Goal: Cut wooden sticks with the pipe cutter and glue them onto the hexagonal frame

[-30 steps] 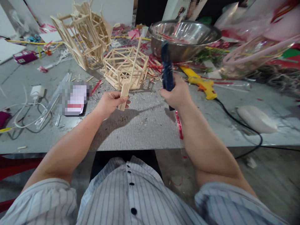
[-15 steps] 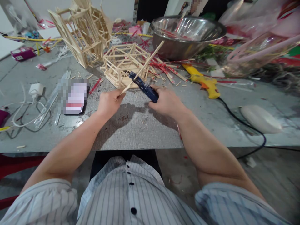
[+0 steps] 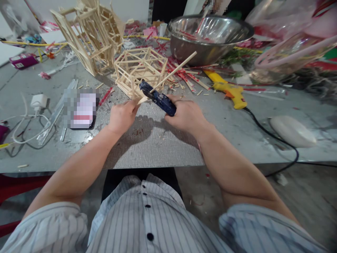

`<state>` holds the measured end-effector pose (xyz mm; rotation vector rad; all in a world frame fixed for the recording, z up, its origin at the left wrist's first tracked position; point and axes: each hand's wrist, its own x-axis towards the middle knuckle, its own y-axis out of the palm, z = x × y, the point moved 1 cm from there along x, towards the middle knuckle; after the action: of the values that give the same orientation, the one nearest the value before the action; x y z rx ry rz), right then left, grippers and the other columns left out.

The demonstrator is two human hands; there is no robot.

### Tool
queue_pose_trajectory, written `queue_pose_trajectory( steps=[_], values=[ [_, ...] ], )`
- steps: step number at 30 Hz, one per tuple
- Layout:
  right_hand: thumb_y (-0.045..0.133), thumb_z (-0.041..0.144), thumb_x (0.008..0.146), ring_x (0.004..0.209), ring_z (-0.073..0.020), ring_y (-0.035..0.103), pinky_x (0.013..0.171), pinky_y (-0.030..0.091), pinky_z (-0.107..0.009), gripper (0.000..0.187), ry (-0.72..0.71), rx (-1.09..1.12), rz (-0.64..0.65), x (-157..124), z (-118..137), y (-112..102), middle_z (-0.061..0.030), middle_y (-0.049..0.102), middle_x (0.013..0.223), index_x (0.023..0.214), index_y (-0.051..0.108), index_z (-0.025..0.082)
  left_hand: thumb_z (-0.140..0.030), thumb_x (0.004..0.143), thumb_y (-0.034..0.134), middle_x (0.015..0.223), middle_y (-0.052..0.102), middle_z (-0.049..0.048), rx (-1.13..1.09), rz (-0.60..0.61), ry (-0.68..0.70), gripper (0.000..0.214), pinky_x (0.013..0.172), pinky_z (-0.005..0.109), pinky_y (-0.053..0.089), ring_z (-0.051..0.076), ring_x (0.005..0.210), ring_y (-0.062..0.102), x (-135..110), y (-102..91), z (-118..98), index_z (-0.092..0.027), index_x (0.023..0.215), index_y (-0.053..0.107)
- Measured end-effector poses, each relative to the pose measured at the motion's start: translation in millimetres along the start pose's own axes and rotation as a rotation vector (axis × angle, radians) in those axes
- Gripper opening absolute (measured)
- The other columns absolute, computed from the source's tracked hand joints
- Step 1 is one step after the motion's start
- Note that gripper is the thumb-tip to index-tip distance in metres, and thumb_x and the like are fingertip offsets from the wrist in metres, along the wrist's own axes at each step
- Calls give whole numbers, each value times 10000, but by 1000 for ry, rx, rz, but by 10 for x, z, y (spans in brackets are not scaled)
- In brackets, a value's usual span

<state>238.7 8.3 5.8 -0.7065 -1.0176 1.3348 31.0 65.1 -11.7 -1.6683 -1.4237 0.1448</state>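
Observation:
My left hand (image 3: 123,115) is closed, pinching the lower end of a pale wooden stick (image 3: 175,73) like a chopstick. My right hand (image 3: 185,114) wraps round the handles of a dark blue hand cutter (image 3: 157,98). The cutter's jaws lie across the stick a short way from my left fingertips. Beyond the jaws, the stick slants up to the right; I cannot tell whether it is cut through there. Just behind the tool stands a low frame of glued sticks (image 3: 140,66), partly covered by it.
A taller stick frame (image 3: 89,38) stands back left, a steel bowl (image 3: 200,52) back right. A yellow glue gun (image 3: 228,89) with a black cord lies right. On the left are a phone (image 3: 83,110) and a white charger (image 3: 39,102). Red-wrapped chopsticks (image 3: 184,75) are scattered behind.
The stick's far end has swung right and down, and the stick now meets the jaws at a shallower slant. The cutter has shifted slightly left.

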Motion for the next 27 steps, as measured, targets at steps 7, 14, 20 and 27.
queue_pose_trajectory(
  steps=[7, 14, 20, 27],
  values=[
    [603, 276, 667, 925, -343, 608, 792, 455, -481, 427, 19, 35, -19, 3, -25, 8, -85, 677, 924, 1094, 602, 282, -315, 847, 554, 813, 698, 67, 83, -8, 46, 275, 714, 245, 425, 174, 794, 635, -1, 3, 2, -213, 1062, 692],
    [569, 306, 709, 863, -321, 615, 695, 439, -415, 350, 43, -127, 40, 1, 36, -38, -122, 677, 938, 1044, 627, 219, -307, 823, 574, 684, 664, 40, 62, -5, 41, 216, 632, 236, 405, 146, 674, 602, -15, 3, -24, -190, 938, 715],
    [531, 286, 725, 774, -269, 620, 605, 370, -332, 292, 62, -189, 111, 8, 63, -69, -113, 686, 866, 965, 655, 178, -298, 785, 597, 540, 592, -6, -240, 179, -119, 191, 535, 208, 401, 96, 522, 543, 7, -23, -94, -145, 693, 663],
    [530, 289, 718, 669, -228, 578, 581, 335, -319, 238, 63, -141, 135, 12, 52, -91, -85, 664, 734, 884, 661, 180, -250, 746, 649, 542, 572, -16, -674, 281, -329, 143, 437, 178, 392, 50, 414, 481, 38, -23, -133, -127, 677, 628]
  ],
)
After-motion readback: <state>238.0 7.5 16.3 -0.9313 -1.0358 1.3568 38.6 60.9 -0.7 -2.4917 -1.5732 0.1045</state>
